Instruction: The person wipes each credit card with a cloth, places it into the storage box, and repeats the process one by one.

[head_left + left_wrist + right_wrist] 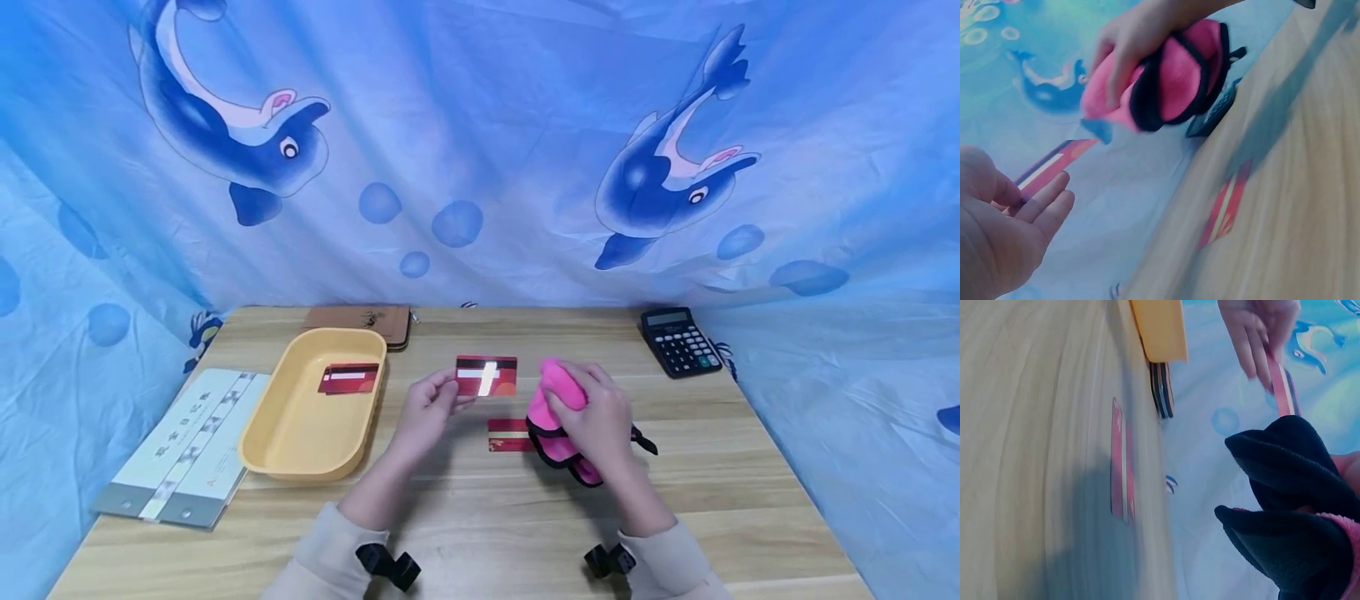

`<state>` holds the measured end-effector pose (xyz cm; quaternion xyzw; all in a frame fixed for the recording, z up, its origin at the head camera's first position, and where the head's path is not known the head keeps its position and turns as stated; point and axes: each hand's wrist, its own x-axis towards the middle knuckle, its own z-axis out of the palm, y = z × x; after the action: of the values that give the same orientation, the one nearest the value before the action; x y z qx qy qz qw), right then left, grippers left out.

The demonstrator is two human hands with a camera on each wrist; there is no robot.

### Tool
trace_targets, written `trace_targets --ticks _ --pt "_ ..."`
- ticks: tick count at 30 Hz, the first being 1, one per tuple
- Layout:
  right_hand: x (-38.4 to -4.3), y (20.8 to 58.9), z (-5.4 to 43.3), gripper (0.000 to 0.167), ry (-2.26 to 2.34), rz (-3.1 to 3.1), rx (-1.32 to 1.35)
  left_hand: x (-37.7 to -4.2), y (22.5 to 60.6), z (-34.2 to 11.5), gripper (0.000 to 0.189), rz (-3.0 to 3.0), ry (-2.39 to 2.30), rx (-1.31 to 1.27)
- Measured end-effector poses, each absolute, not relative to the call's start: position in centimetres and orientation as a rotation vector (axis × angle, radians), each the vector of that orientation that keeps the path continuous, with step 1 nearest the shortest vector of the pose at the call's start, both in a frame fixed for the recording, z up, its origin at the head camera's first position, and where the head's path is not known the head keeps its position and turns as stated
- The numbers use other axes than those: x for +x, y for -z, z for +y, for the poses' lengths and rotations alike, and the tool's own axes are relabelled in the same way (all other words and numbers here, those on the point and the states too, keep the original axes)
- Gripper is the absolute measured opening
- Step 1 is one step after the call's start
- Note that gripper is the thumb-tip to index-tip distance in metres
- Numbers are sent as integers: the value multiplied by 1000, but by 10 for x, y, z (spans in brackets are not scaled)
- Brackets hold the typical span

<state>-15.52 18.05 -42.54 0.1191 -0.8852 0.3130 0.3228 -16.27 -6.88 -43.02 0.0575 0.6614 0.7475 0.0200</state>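
My left hand (423, 417) pinches a red bank card (506, 377) by its left edge between thumb and fingers, above the table. The card's dark stripe and pale strip show, with a bright glare across it. My right hand (602, 417) grips a soft pink cloth item with black edging (562, 382), its fingers curled round the bunched upper part. In the right wrist view its dark lining (1291, 550) gapes between two folds. Below, another red card (507, 436) lies on the table, partly overlapped by the cloth item in the head view.
A yellow tray (300, 433) on the left holds red cards (350, 379). Beside it lies a pale notebook (198, 429). Behind the tray is a brown wallet (337, 317). A black calculator (678, 342) sits at the back right, before a blue dolphin-print curtain (510, 100).
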Motion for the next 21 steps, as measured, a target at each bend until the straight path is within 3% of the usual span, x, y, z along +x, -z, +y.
trace_targets --ticks 8,21 --pt "-156 426 197 48 -874 -2309 276 -166 418 -110 36 1965 -2423 -65" --pt "-155 427 218 49 -929 -2302 224 -172 406 -177 38 2006 -2573 -175"
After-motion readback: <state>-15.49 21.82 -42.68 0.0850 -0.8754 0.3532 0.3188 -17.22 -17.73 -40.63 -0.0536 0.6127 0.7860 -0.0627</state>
